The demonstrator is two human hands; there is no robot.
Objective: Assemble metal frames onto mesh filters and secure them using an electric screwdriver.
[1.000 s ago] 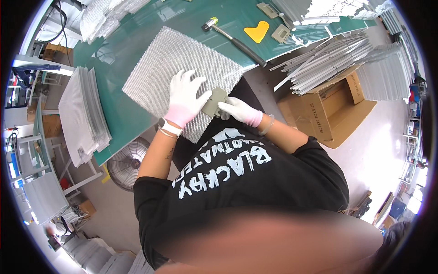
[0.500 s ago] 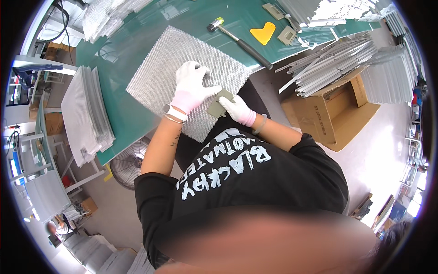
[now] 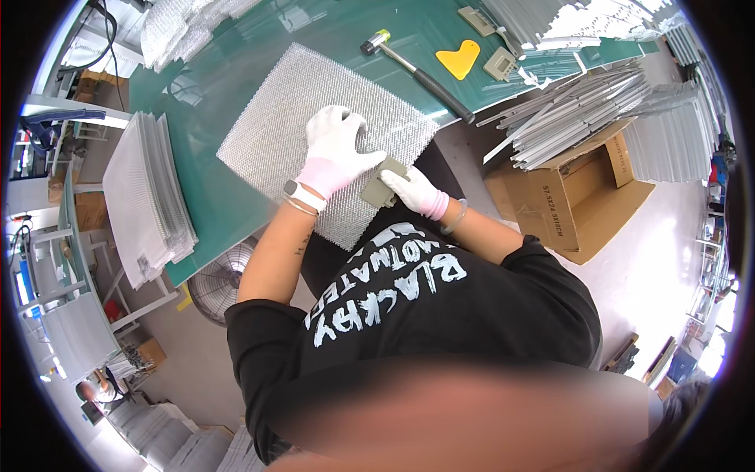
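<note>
A square silvery mesh panel (image 3: 271,106) with a honeycomb-like texture lies on the green table, its near corner jutting past the edge toward my body. My left hand (image 3: 336,145), in a white glove with a pink cuff, rests on top of the panel; its fingers are bent and the thumb is spread away from them toward the block. A flat grey-green block (image 3: 378,191) sits against the panel's near right edge. Gripping that block from the right is my gloved right hand (image 3: 410,190). The block's far side is partly covered by its fingers.
On the green table (image 3: 208,212) lie a hammer (image 3: 425,79), a yellow scraper (image 3: 458,60) and a small grey device (image 3: 499,64). Stacked panels (image 3: 145,200) stand at the left. A cardboard box (image 3: 578,197) and metal strips (image 3: 570,110) are at right, a floor fan (image 3: 220,283) below.
My right hand and the block have shifted slightly right and down along the panel's edge. The left hand stays on the panel, barely moved.
</note>
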